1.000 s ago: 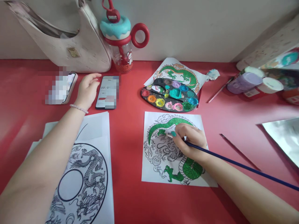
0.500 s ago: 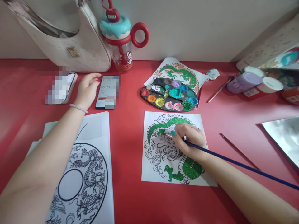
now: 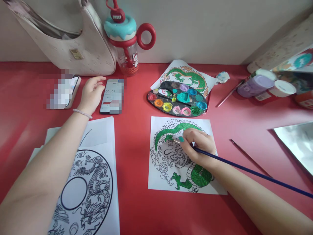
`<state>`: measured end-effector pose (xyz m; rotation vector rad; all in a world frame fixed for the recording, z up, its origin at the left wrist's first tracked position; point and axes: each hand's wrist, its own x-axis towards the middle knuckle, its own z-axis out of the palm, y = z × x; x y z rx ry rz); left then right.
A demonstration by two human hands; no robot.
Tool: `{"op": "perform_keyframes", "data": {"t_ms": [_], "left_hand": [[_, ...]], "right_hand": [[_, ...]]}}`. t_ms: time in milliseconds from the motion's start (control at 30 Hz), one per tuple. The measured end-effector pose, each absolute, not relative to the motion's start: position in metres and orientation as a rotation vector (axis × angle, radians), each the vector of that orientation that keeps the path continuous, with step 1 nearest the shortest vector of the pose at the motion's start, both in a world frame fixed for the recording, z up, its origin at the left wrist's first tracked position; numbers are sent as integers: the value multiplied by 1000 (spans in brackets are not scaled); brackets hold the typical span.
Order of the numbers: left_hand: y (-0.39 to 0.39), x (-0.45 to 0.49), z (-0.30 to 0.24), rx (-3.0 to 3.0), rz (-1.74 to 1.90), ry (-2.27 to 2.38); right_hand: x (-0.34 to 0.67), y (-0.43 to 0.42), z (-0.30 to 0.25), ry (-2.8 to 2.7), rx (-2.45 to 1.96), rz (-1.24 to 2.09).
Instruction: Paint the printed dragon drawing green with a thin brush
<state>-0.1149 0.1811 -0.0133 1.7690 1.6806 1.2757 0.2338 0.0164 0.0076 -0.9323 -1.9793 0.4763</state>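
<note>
My right hand [image 3: 199, 143] is closed around a long dark blue paintbrush [image 3: 244, 169], its tip near a green claw on the dragon drawing [image 3: 158, 179]. The dragon's tail and part of its body are painted green; the head and flames are bare line art. My left hand [image 3: 91, 93] lies beside a phone [image 3: 111, 98] that shows a timer at 00:01. Its fingers are loosely bent and apart, with nothing seen in them. A black palette [image 3: 153, 99] with many paint colours sits above the drawing, overlapping a painted dragon sheet [image 3: 176, 67].
A second phone [image 3: 69, 93], a handbag [image 3: 61, 58] and a cup with a ring handle [image 3: 126, 54] stand at the back left. Printed sheets [image 3: 110, 137] lie under my left forearm. To the right are a thin brush [image 3: 250, 158], paint jars [image 3: 255, 86] and a silvery sheet [image 3: 297, 143].
</note>
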Motion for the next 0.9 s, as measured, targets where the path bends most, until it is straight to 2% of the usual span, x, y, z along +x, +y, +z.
{"op": "perform_keyframes", "data": {"t_ms": [900], "left_hand": [[179, -113, -12, 1789, 1221, 1708]], "right_hand": [[234, 17, 7, -1979, -904, 504]]}}
